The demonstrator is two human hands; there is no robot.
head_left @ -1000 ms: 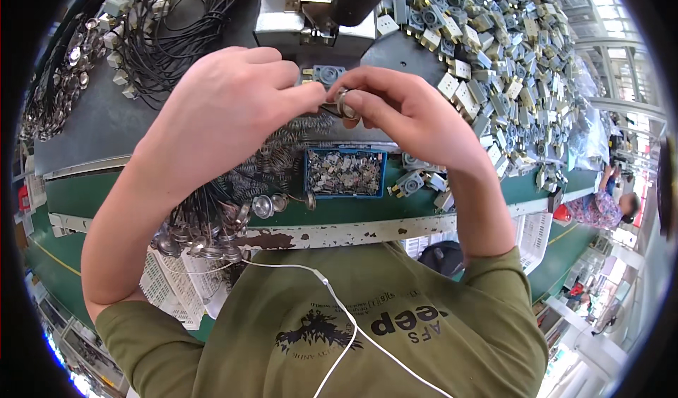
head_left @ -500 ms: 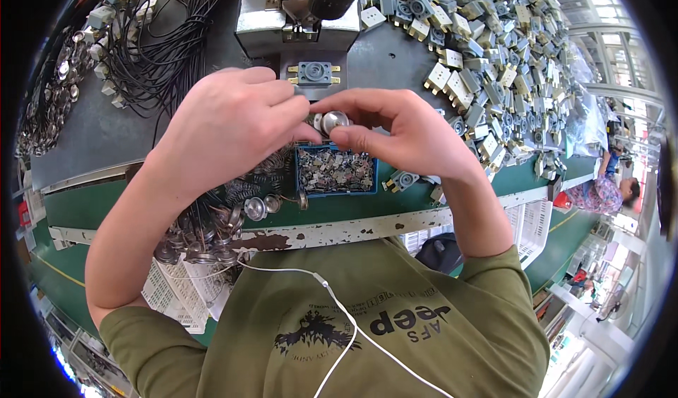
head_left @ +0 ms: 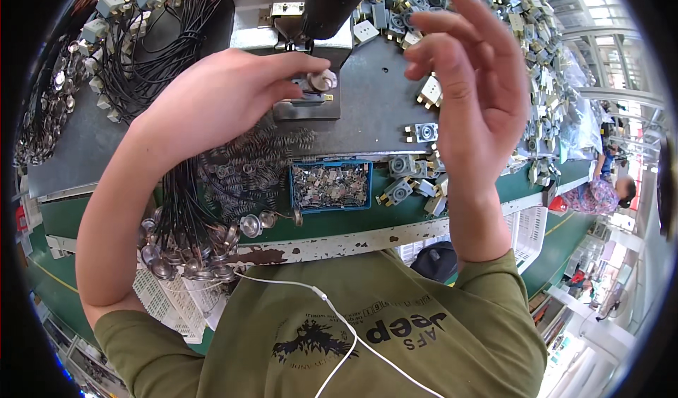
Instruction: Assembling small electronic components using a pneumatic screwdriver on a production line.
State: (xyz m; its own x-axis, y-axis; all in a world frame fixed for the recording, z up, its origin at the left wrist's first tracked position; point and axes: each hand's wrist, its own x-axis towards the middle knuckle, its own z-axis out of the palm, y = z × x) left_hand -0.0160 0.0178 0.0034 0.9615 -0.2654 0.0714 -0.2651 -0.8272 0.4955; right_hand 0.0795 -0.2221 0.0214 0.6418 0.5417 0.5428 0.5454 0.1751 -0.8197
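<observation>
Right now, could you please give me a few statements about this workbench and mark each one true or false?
1. The left hand has its fingertips at a round metal cap on the small fixture under the press. True.
2. The right hand grips the blue tray. False: it is raised above the bench with fingers spread, apart from the blue tray, and seems to hold nothing.
3. The blue tray holds small metal pieces. True.
4. The coil springs lie to the right of the tray. False: they lie to its left.
5. A white cable runs across the green shirt. True.
</observation>
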